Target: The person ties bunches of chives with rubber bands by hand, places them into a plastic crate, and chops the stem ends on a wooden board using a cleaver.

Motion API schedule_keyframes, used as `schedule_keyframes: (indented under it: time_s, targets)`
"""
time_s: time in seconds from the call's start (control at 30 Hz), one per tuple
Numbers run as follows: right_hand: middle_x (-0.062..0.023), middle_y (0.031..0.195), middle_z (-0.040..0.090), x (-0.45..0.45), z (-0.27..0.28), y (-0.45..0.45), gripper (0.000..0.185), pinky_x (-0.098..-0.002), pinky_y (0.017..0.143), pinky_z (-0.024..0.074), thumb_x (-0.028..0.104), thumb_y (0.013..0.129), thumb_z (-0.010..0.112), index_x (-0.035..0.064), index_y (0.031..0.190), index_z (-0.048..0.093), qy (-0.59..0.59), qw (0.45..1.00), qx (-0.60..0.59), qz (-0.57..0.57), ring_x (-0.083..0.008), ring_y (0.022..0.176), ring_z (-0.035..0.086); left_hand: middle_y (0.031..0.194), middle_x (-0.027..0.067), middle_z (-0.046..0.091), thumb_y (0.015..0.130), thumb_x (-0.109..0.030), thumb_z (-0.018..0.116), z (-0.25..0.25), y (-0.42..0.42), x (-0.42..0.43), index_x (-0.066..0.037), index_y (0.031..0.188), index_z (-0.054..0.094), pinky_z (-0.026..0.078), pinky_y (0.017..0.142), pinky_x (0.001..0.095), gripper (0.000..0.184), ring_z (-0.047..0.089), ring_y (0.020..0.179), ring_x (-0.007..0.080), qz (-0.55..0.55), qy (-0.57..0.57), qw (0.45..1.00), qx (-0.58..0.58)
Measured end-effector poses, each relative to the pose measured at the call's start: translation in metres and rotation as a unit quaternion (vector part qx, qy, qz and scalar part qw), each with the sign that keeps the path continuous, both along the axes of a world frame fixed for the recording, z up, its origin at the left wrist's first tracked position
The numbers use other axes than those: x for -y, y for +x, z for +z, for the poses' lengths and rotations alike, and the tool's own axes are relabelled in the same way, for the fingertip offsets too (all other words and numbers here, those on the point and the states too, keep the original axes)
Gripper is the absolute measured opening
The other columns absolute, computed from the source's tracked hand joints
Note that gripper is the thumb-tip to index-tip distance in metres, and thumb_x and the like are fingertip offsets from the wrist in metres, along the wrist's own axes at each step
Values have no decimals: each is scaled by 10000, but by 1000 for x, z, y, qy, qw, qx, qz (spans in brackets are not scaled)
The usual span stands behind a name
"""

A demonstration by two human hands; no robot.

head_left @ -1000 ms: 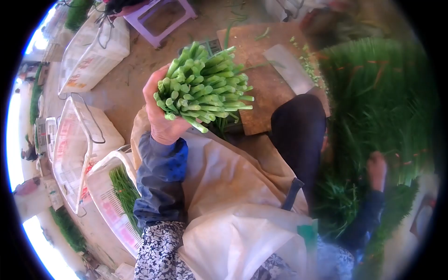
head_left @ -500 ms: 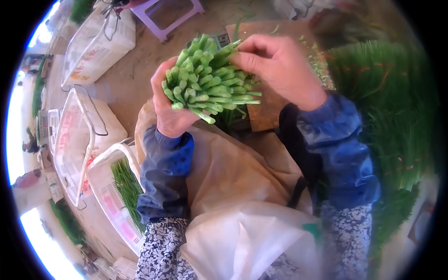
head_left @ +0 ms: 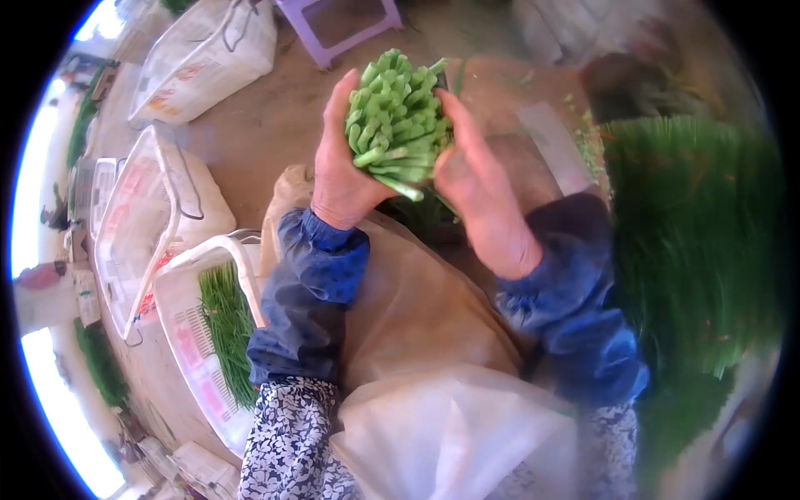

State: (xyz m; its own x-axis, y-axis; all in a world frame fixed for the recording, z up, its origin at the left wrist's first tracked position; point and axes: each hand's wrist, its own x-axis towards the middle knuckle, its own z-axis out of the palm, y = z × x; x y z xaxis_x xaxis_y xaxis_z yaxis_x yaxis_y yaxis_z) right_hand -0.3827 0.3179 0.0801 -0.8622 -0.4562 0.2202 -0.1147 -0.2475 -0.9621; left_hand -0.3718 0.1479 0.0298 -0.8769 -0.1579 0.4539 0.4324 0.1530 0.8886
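A thick bundle of green stalks [head_left: 398,117] is held up in front of me, its cut ends facing the camera. My left hand [head_left: 343,167] wraps round its left side, thumb upward. On the other side, my right hand [head_left: 483,187] presses against the bundle, slightly blurred, with its thumb or finger along the right edge. The lower part of the bundle is hidden behind the hands.
White plastic baskets [head_left: 218,71] stand at the left; the nearest holds green stalks [head_left: 227,333]. A purple stool [head_left: 354,37] is at the top. Behind my right hand lies a board with a flat blade [head_left: 557,148]. Many greens [head_left: 696,250] are piled at the right.
My right hand came from the pile at the right to the bundle's top edge, then down to its right side. The bundle now looks more compact and sits further right in view.
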Motion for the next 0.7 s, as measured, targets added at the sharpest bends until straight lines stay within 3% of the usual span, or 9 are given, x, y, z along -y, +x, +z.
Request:
schedule_keyframes:
  time_s: [0.1,0.2,0.23,0.3,0.33,0.37,0.5,0.63,0.7]
  targets:
    - [-196,1415,415,11,2,0,860,-355,1131,287,454,933,633,-77,1483,241,-4,999,-42,26,-256,1335,387,1363,168,521,562,-89,960,0,-3,10,-12,1477,259,473,1037,382,1155,561,1224,247,18,38,999,-16]
    - [-161,1462,394,16,3,-22,834,-352,1150,262,571,978,434,-41,1512,246,-56,996,64,35,-238,1357,376,1360,158,502,541,-35,950,11,1,22,-13,1446,275,483,1032,406,1130,554,1220,269,33,61,995,-73]
    - [-151,1495,384,20,3,-31,886,-370,1166,256,677,982,305,-22,1523,255,-33,999,34,-1,-242,1388,363,1360,158,502,541,-35,950,12,3,24,-13,1446,275,483,1032,406,1130,554,1220,269,37,63,994,-81]
    - [-148,1464,419,43,-8,-40,889,-367,1152,279,689,976,305,-12,1522,268,-71,997,38,-2,-237,1357,397,1378,161,481,517,-26,951,16,3,21,-18,1465,246,483,1029,396,1183,546,1229,267,48,88,994,-34]
    - [-145,1433,453,53,-9,-40,892,-364,1137,302,700,971,305,-2,1520,281,-112,992,52,-6,-231,1327,431,1393,165,464,490,-46,962,16,4,24,-26,1498,195,482,1028,388,1267,541,1238,277,67,11,997,-25]
    - [-145,1433,453,57,-8,-40,892,-364,1137,302,700,971,305,-2,1520,281,-112,993,48,-6,-231,1327,431,1393,165,464,490,-46,962,16,4,23,-26,1498,195,482,1028,388,1267,541,1238,277,67,11,997,-29]
    - [-122,1366,507,70,-1,-29,877,-326,1096,359,701,972,315,-11,1485,342,-146,983,106,45,-203,1255,498,1393,166,470,470,-92,969,24,14,30,-28,1530,141,470,1032,381,1347,545,1239,265,127,-87,986,-69]
    - [-109,1338,507,70,-5,-26,813,-319,1075,374,652,974,409,-13,1440,395,-71,993,-23,90,-179,1243,489,1329,148,547,496,-119,962,30,18,35,-29,1520,188,481,1018,371,1286,582,1196,245,74,34,997,-13]
    - [-124,1275,529,76,-3,-30,696,-312,1029,388,452,933,634,-28,1396,436,-91,992,-68,63,-184,1203,493,1299,142,581,521,-139,955,32,20,40,-28,1491,277,492,1002,360,1189,604,1161,233,74,-43,996,7]
